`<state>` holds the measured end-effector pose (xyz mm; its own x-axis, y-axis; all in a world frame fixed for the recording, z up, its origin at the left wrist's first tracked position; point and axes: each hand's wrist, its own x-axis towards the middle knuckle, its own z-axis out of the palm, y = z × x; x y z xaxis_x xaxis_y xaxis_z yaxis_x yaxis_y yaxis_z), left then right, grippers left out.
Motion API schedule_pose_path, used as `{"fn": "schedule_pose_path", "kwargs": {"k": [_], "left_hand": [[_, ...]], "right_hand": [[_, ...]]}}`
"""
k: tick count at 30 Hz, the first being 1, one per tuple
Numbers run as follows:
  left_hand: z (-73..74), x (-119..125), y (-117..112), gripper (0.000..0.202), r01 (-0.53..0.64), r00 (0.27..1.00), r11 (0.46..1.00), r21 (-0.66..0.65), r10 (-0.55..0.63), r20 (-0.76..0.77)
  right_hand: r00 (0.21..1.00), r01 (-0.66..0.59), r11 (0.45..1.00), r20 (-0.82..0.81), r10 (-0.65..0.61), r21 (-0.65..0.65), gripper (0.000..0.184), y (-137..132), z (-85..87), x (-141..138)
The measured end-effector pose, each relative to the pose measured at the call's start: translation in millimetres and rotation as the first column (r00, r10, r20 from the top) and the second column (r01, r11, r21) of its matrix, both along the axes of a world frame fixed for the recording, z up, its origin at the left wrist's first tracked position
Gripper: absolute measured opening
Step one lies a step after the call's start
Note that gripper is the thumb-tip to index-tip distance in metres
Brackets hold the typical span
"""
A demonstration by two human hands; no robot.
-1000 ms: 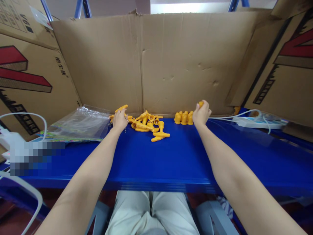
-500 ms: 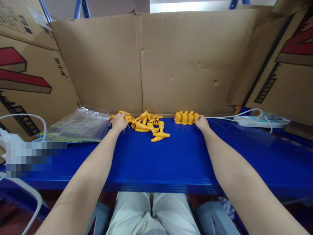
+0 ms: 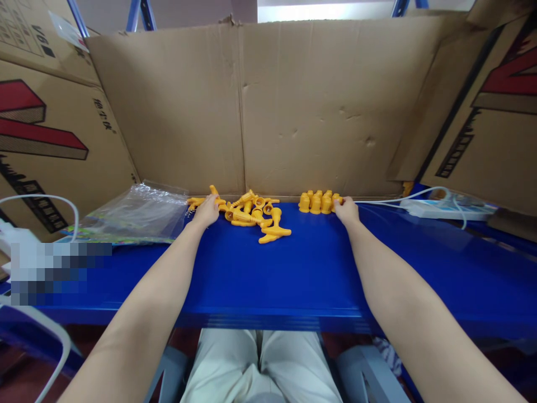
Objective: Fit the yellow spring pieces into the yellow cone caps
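My left hand [image 3: 205, 210] is at the left end of a loose pile of yellow plastic T-shaped handles [image 3: 243, 215]. Its fingers are closed around one yellow T-shaped handle [image 3: 213, 191], whose crossbar pokes up past the fingertips. Some handles in the pile lie with round hollow ends facing me. Farther right, several yellow bell-shaped plastic pieces [image 3: 315, 202] stand upright in tight rows. My right hand [image 3: 347, 211] is at the right end of these rows, its thumb and fingers closed on the end piece, partly covering it.
Clear plastic bags [image 3: 138, 212] lie on the blue table [image 3: 268, 274] at the left. A cardboard sheet [image 3: 314, 112] walls off the back. A white power strip [image 3: 448, 209] with cables sits at the right, and printed cartons [image 3: 50, 134] flank the left side.
The handle at my left fingertips has tipped from lying nearly flat to pointing upward, and the left hand has turned slightly. My right hand has barely moved at the upright rows.
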<state>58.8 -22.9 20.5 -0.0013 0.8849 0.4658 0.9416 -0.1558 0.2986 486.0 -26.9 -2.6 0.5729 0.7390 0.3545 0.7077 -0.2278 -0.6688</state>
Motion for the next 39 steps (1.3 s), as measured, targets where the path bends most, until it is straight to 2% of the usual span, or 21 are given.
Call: {"fn": "schedule_pose_path", "kwargs": {"k": [9, 19, 28, 34, 36, 39], "left_hand": [[-1.2, 0.2, -2.6, 0.054, -0.017, 0.999, 0.999, -0.047, 0.015, -0.040], [-0.1, 0.0, -9.0, 0.054, -0.098, 0.995, 0.994, -0.045, 0.097, -0.034], [-3.3, 0.0, -4.6, 0.061, -0.078, 0.994, 0.995, -0.056, 0.074, -0.075], [-3.7, -1.9, -5.0, 0.058, -0.069, 0.994, 0.997, -0.039, 0.065, -0.087], [-4.9, -1.7, -5.2, 0.058, -0.074, 0.993, 0.996, -0.041, 0.070, -0.092], [-7.4, 1.1, -5.3, 0.062, -0.069, 0.993, 0.996, -0.063, 0.063, -0.098]], "right_hand": [[0.998, 0.061, 0.997, -0.007, -0.061, -0.045, 0.029, -5.2, 3.0, -3.3], [0.996, 0.089, 0.996, -0.016, -0.090, -0.031, 0.028, -3.8, 3.3, -4.3], [0.991, 0.132, 0.990, 0.010, -0.132, -0.047, 0.027, -7.6, 6.2, -6.3], [0.996, 0.087, 0.993, -0.015, -0.088, -0.078, 0.028, -5.8, 5.3, -4.2], [0.995, 0.098, 0.993, -0.027, -0.100, -0.061, 0.031, -5.8, 4.8, -4.3], [0.987, 0.154, 0.986, -0.044, -0.152, 0.055, 0.035, -8.4, 7.0, -6.9]]}}
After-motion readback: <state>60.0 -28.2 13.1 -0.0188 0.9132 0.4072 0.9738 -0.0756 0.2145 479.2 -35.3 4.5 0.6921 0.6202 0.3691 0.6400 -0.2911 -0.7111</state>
